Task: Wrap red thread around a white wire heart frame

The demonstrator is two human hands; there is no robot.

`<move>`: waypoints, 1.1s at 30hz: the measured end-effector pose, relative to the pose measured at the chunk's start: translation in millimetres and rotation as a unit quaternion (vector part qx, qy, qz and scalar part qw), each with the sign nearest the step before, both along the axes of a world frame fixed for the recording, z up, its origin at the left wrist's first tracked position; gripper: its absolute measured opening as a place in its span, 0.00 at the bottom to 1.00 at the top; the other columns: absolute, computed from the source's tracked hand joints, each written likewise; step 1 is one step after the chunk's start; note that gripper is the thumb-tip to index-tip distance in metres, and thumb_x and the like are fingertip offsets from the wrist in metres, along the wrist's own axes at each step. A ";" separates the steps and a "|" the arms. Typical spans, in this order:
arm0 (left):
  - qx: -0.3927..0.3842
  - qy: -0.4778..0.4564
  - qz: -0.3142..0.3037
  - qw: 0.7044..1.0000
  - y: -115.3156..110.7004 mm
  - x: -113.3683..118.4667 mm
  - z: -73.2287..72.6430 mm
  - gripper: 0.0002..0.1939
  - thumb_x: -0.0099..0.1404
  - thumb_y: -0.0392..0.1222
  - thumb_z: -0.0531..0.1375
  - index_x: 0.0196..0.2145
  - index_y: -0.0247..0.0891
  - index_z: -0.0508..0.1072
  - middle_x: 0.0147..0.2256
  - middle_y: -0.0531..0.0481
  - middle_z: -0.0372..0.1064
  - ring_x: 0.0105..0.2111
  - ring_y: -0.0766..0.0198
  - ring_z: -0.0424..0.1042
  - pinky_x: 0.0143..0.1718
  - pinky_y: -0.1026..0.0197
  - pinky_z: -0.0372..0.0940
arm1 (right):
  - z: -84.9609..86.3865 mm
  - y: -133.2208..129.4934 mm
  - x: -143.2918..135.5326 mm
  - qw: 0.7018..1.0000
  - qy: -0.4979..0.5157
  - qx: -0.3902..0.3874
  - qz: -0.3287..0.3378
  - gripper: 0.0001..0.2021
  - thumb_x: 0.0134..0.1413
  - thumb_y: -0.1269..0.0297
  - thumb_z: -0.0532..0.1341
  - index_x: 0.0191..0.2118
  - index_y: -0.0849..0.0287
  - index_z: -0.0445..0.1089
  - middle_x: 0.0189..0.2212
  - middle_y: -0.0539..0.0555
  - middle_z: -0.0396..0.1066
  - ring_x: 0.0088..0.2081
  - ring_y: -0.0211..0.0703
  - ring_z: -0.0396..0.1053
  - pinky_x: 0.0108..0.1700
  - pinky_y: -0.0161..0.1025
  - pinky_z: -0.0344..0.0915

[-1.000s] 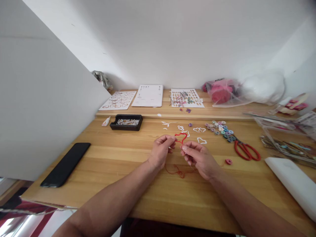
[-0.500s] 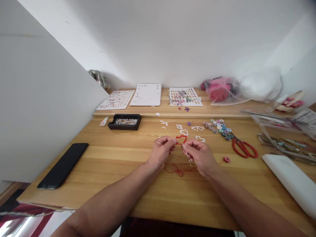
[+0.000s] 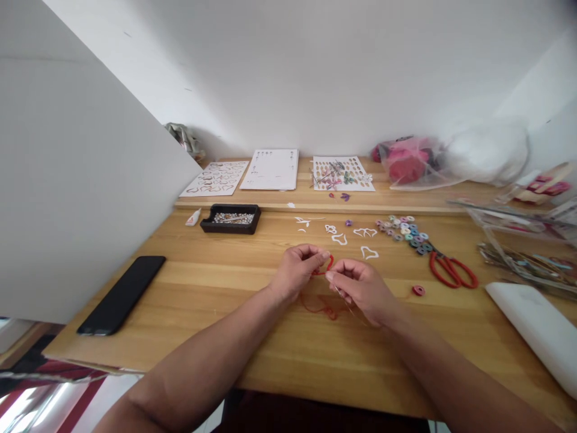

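The left hand (image 3: 298, 272) pinched the red curved piece (image 3: 330, 263), which was between both hands above the surface (image 3: 211, 276). The right hand (image 3: 359, 286), fingers closed on a thin pale tool (image 3: 340, 294), met its right end. Its long axis was partly hidden.

Small craft workspace, wooden desk (image 3: 202, 288) against white wall (image 3: 288, 78), thread spools (image 3: 406, 231), scissors (image 3: 446, 263), black bead tray (image 3: 231, 229) (home or studio, unclear)

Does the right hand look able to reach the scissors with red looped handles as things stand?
Likely yes: only bare wooden tabletop shows between the right hand and the red-handled scissors, though that hand is pinching a thin needle-like tool.
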State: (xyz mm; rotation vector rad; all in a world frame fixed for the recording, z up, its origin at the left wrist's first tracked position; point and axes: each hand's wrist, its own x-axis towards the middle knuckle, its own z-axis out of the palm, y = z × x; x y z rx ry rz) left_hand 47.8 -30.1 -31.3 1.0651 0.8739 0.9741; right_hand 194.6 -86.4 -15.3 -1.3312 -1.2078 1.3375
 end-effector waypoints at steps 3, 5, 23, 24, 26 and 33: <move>0.007 0.007 0.006 1.000 -0.8 1.0 0.1 0.19 0.49 0.53 0.71 0.27 0.33 0.74 0.19 0.56 0.63 0.19 0.74 0.56 0.24 0.66 0.53 | 0.7 0.3 -0.6 1.000 0.014 -0.014 0.008 0.15 0.49 0.53 0.66 0.24 0.58 0.65 0.18 0.47 0.66 0.19 0.31 0.55 0.20 0.32 0.50; 0.010 0.015 0.014 1.000 -2.0 2.1 0.1 0.19 0.49 0.52 0.71 0.27 0.33 0.74 0.19 0.56 0.64 0.19 0.74 0.56 0.24 0.66 0.53 | 0.2 0.7 -0.9 1.000 0.014 -0.017 0.011 0.16 0.49 0.52 0.67 0.24 0.58 0.65 0.19 0.47 0.66 0.19 0.31 0.56 0.20 0.32 0.50; 0.031 0.052 0.067 0.996 -1.4 2.8 -7.8 0.20 0.53 0.54 0.69 0.30 0.32 0.75 0.22 0.54 0.66 0.20 0.73 0.58 0.21 0.68 0.55 | -11.9 2.6 0.7 0.999 -0.025 -0.021 0.022 0.12 0.53 0.56 0.62 0.28 0.59 0.66 0.21 0.46 0.62 0.19 0.30 0.55 0.20 0.32 0.49; 0.029 0.050 0.062 0.996 -0.6 2.7 -8.7 0.20 0.53 0.55 0.69 0.31 0.32 0.75 0.22 0.54 0.65 0.20 0.73 0.58 0.21 0.68 0.54 | -13.4 2.9 0.8 0.999 -0.029 -0.019 0.021 0.11 0.53 0.57 0.62 0.28 0.59 0.66 0.20 0.45 0.61 0.19 0.30 0.54 0.21 0.32 0.49; 0.025 0.046 0.045 0.998 0.3 2.8 -9.3 0.21 0.54 0.56 0.68 0.31 0.32 0.75 0.21 0.55 0.64 0.20 0.73 0.58 0.21 0.68 0.55 | -16.1 3.7 1.1 0.999 -0.039 -0.008 0.018 0.10 0.53 0.59 0.61 0.27 0.59 0.65 0.19 0.45 0.60 0.19 0.30 0.53 0.21 0.32 0.48; 0.032 0.068 0.033 0.997 1.6 1.3 -5.3 0.20 0.52 0.55 0.68 0.30 0.32 0.75 0.21 0.55 0.64 0.20 0.73 0.57 0.23 0.67 0.54 | -14.9 2.7 1.0 0.997 -0.064 0.038 0.019 0.07 0.50 0.64 0.60 0.24 0.59 0.64 0.20 0.45 0.60 0.23 0.32 0.53 0.26 0.34 0.50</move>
